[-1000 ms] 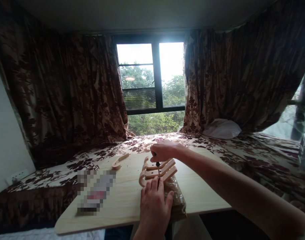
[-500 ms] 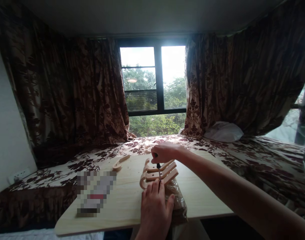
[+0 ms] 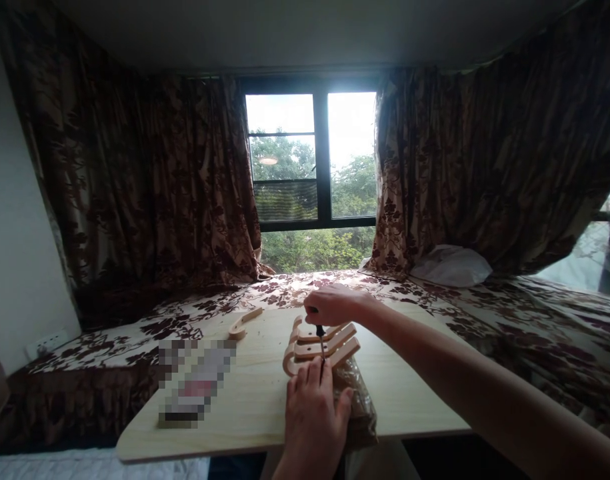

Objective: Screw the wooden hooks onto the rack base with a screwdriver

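My right hand [image 3: 335,305] is closed in a fist around the dark handle of a screwdriver [image 3: 321,333]. The screwdriver stands nearly upright, its shaft pointing down to the fingertips of my left hand [image 3: 315,407]. Those fingers lie stretched out against the nearest of several curved wooden hooks [image 3: 329,348], with the thumb spread to the right. The tip of the screwdriver is hidden by the fingers. Under the hooks lies a brown, plastic-wrapped block [image 3: 361,400]. Dark holes show in the hooks' flat arms.
A loose wooden hook [image 3: 245,323] lies on the pale wooden table [image 3: 245,413], further back on the left. A pixelated flat object [image 3: 197,383] is at the table's left. Beyond are a floral-covered ledge [image 3: 195,327], a white bag-like bundle [image 3: 452,265], curtains and a window.
The whole view has shifted slightly to the right in the picture. Both hands keep nearly the same pose, the right on the screwdriver and the left on the hook.
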`<state>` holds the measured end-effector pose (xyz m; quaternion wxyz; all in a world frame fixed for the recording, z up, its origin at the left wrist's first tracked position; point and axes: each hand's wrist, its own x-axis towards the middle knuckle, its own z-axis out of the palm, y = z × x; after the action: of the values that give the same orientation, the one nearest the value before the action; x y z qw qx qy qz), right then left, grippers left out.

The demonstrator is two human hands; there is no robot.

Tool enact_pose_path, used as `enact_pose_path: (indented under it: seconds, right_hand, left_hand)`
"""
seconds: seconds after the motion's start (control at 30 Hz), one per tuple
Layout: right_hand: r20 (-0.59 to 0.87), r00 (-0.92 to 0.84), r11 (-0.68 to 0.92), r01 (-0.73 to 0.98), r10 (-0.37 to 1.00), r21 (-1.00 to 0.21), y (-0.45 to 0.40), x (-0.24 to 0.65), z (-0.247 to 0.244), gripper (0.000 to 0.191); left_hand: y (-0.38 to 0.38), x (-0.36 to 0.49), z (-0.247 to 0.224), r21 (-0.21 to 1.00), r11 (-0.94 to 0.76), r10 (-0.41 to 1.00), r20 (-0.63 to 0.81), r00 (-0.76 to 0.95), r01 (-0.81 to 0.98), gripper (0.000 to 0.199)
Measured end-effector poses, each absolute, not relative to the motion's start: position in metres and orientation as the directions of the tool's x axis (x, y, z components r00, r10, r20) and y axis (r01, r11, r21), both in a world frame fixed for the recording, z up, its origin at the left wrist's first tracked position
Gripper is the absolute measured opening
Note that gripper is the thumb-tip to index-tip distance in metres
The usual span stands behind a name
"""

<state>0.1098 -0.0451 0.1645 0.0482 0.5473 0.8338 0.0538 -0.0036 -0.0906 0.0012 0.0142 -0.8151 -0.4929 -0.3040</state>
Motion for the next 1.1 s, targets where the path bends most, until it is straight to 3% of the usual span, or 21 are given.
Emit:
enact_pose_path:
  seconds: [0.27,0.5,0.7,0.93,1.1]
  right_hand:
    - [0.026,-0.309,0.300,0.939,0.951,0.166,-0.043,0.108,0.159,0.029]
    - [-0.005,-0.427,0.423,0.894,0.904,0.145,-0.047,0.108,0.163,0.027]
    - [0.022,-0.351,0.344,0.926,0.936,0.155,-0.045,0.107,0.159,0.028]
    - [-0.042,-0.424,0.426,0.896,0.905,0.125,-0.049,0.114,0.166,0.026]
    - [-0.045,-0.371,0.373,0.918,0.928,0.137,-0.047,0.116,0.163,0.028]
  left_hand:
    - [-0.090,-0.002,0.001,0.251,-0.531,0.779,0.521,0.349,0.809,0.045]
    - [-0.090,-0.002,-0.001,0.243,-0.545,0.766,0.533,0.358,0.803,0.047]
    - [-0.091,-0.003,0.000,0.232,-0.549,0.756,0.547,0.358,0.803,0.046]
    - [-0.091,-0.002,0.000,0.209,-0.542,0.750,0.558,0.355,0.814,0.044]
    - [-0.092,-0.002,0.001,0.200,-0.546,0.748,0.555,0.365,0.814,0.044]
